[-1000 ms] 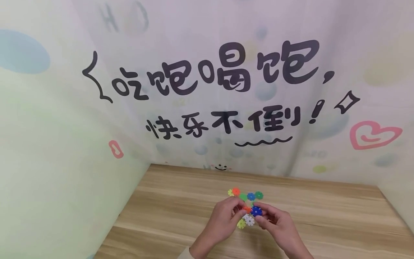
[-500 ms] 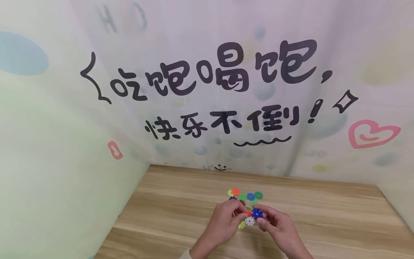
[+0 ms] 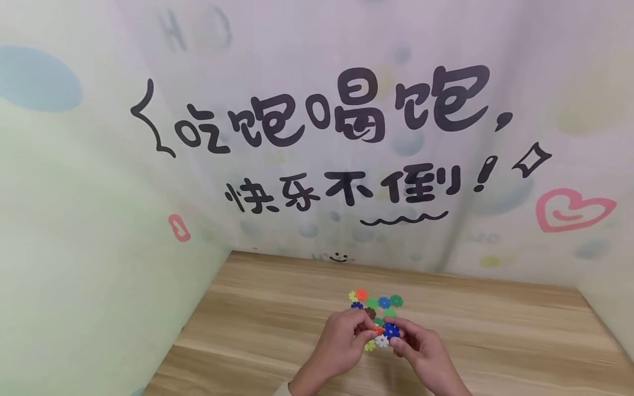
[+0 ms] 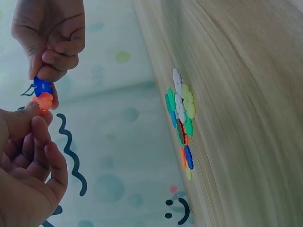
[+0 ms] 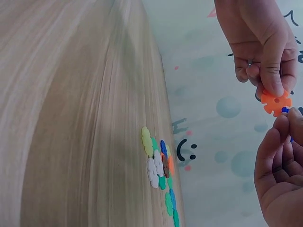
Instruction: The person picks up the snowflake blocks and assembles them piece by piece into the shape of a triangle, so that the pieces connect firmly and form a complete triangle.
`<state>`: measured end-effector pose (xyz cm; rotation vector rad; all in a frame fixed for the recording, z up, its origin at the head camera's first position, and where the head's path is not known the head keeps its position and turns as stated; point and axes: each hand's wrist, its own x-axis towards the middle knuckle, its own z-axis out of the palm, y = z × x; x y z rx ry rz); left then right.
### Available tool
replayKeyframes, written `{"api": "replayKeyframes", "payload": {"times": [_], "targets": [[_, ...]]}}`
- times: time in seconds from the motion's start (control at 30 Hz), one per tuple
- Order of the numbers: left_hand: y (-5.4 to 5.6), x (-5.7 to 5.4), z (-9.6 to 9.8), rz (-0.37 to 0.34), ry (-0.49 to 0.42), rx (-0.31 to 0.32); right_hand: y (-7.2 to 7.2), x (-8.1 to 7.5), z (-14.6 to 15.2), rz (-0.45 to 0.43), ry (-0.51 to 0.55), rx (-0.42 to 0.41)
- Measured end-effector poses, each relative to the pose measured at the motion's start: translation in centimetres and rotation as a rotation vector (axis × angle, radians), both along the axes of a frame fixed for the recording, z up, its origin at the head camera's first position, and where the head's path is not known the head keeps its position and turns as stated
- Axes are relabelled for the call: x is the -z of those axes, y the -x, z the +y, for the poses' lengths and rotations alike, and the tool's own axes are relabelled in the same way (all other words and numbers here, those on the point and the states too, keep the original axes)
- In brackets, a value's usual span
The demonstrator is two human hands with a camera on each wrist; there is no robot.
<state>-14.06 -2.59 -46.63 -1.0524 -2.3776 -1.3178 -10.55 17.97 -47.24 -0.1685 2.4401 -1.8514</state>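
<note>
Above the table, my left hand (image 3: 342, 342) pinches an orange notched plastic disc (image 5: 276, 102) between thumb and index finger. My right hand (image 3: 422, 349) pinches a dark blue notched disc (image 3: 391, 330) the same way. The two discs meet edge to edge, set at an angle to each other, in the left wrist view. Part of the blue disc (image 4: 42, 86) is covered by the right fingers, and the orange one is partly behind the left thumb. Beneath the hands, several loose discs lie on the table, among them a white disc (image 3: 382, 341) and a brown disc (image 3: 370, 313).
The discs on the wooden table (image 3: 247, 330) include an orange disc (image 3: 361, 295), a blue disc (image 3: 384, 302) and a green disc (image 3: 396, 301) beyond the hands. A printed curtain (image 3: 317, 236) with black lettering hangs behind the table and along its left side.
Both hands have shifted slightly toward the body with the joined-up orange and blue discs. The brown and dark blue discs on the table have come into view beside the left hand.
</note>
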Motion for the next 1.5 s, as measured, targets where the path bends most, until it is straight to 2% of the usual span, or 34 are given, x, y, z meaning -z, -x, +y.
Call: {"api": "replayKeyframes", "payload": {"times": [0.43,0.63,0.83,1.07,1.27,1.5], "targets": [[-0.1,-0.2,-0.3,0.016,-0.003,0.004,-0.1,0.0,-0.1,0.085,-0.071,-0.054],[0.0,-0.3,-0.3,0.037,-0.005,-0.015,0.1,0.0,-0.6,0.093,-0.041,-0.058],[0.2,0.0,-0.6,-0.012,-0.002,-0.030,0.3,0.2,-0.9,0.070,-0.049,-0.044],[0.3,0.1,-0.9,-0.097,-0.004,-0.060,0.8,0.3,-0.7,0.023,0.011,-0.046],[0.4,0.1,-1.0,-0.177,-0.034,-0.075,1.4,0.6,-0.7,-0.032,0.090,0.055],[0.3,0.3,-1.3,-0.223,-0.067,-0.082,2.1,1.1,-0.5,-0.082,0.087,0.167]]}}
